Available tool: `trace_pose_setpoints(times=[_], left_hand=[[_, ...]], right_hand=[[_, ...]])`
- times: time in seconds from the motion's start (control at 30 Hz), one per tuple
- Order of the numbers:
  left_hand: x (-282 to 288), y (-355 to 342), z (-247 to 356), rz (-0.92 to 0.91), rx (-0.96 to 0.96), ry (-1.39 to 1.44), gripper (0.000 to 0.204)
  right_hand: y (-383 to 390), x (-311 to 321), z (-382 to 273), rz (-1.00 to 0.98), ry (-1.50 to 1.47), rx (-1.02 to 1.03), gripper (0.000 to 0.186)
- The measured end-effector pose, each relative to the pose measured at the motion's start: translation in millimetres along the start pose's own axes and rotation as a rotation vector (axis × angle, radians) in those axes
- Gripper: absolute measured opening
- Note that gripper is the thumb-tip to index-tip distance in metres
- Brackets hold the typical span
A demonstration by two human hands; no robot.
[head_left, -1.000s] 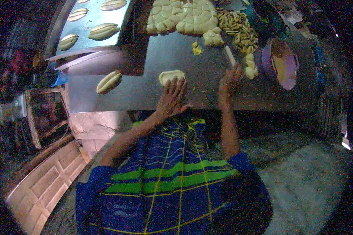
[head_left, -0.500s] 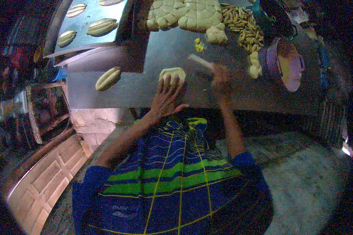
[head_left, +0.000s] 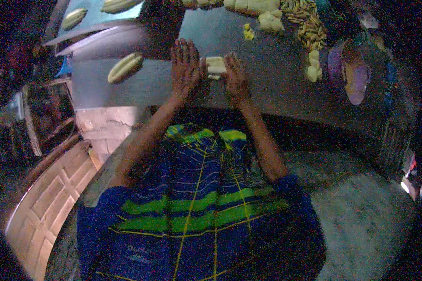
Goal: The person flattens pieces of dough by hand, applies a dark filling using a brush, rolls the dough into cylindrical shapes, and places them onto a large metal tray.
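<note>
My left hand (head_left: 186,70) lies flat, fingers stretched away from me, at the left side of a small pale piece of dough (head_left: 215,61). My right hand (head_left: 237,77) rests at its right side, fingers also extended. A pale stick-like rolling pin (head_left: 216,70) seems to cross the dough between my hands; its ends are hidden under them. A bit of dough shows below it. To the left, a shaped, grooved oval piece of dough (head_left: 125,68) lies on the metal table (head_left: 150,93).
Baking trays with shaped dough (head_left: 74,19) stand at the far left. Cut dough portions (head_left: 271,22), a yellow lump (head_left: 248,33) and many finger-like strips (head_left: 310,30) lie at the back. A purple tub (head_left: 335,63) stands on the right. A panelled wooden door (head_left: 56,201) leans lower left.
My right hand has brought the rolling pin left to the dough. My left hand has moved off the dough to its left side. The view has shifted, so the table sits higher.
</note>
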State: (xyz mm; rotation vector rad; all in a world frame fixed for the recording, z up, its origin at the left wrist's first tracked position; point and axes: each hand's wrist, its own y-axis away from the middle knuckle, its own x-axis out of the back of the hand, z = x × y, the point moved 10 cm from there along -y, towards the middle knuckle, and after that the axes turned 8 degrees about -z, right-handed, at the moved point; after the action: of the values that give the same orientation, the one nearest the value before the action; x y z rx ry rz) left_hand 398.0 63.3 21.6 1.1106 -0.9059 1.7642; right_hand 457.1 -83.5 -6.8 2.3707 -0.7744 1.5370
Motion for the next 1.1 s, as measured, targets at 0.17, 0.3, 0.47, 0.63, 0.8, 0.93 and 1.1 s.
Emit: trace_pose_setpoints(times=[0.17, 0.3, 0.47, 0.63, 0.8, 0.93, 1.1], left_hand=[[-2.5, 25.3, 3.5, 0.013, -0.040, 0.025, 0.068], [-6.9, 56.9, 11.4, -0.030, -0.056, 0.062, 0.070], [-7.6, 97.2, 20.7, -0.047, -0.150, 0.141, 0.072], [-5.8, 97.3, 14.2, -0.020, -0.121, 0.340, 0.069], [11.4, 42.8, 21.5, -0.117, 0.067, 0.017, 0.075], [15.6, 15.4, 8.9, -0.032, 0.102, -0.081, 0.076], [18.9, -10.7, -4.1, 0.082, 0.098, 0.104, 0.078]], right_hand=[[15.0, 12.8, -18.4, -0.005, 0.006, -0.027, 0.059], [39.6, 18.6, -31.6, -0.008, 0.009, -0.005, 0.059], [59.6, 11.2, -27.0, -0.040, 0.014, -0.061, 0.059], [59.2, 17.8, -31.7, 0.018, 0.008, -0.065, 0.058], [8.7, 29.0, -40.6, -0.056, 0.257, -0.218, 0.065], [-21.7, 37.3, -44.2, 0.016, 0.300, -0.211, 0.070], [-50.6, 45.7, -43.7, 0.054, 0.377, -0.187, 0.072]])
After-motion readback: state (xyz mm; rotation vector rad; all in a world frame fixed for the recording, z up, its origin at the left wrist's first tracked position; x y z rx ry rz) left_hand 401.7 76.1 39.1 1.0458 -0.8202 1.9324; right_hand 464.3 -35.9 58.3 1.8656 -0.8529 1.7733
